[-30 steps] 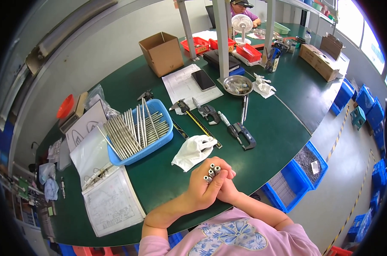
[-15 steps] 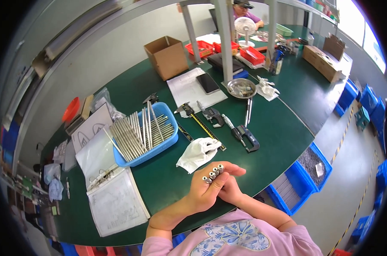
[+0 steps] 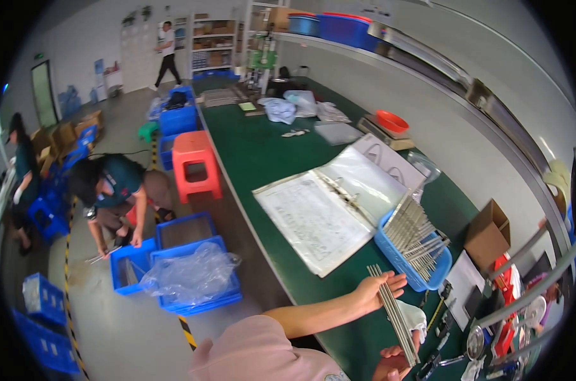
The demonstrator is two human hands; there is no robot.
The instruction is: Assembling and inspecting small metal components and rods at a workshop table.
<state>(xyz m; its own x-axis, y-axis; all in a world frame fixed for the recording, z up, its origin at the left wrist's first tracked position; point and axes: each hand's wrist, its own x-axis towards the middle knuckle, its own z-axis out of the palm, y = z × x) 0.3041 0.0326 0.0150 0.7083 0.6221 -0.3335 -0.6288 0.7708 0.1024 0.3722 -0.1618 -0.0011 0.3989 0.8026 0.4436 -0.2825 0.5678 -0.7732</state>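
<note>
My left hand point(image 3: 365, 294) supports the upper part of a small bundle of thin metal rods point(image 3: 397, 320); the rods cross its palm and its fingers reach out behind them. Around the lower end of the bundle, my right hand point(image 3: 391, 368) has its fingers closed, partly cut off by the bottom of the picture. Beyond the hands stands a blue basket point(image 3: 389, 248) filled with similar rods. A white cloth point(image 3: 415, 317) lies behind the bundle, partly covered by it.
An open binder point(image 3: 313, 219) with papers lies on the green table point(image 3: 237, 143). Calipers point(image 3: 439, 305), a cardboard box point(image 3: 488, 233) and a metal bowl point(image 3: 475, 343) are to the right. On the floor at left, a person point(image 3: 119, 190) crouches by blue crates point(image 3: 196, 305), near a red stool point(image 3: 196, 166).
The head view has swung left, bringing the floor and other people into sight. The rods, earlier seen end-on in my closed hands, now show lengthwise between my hands, which have moved apart.
</note>
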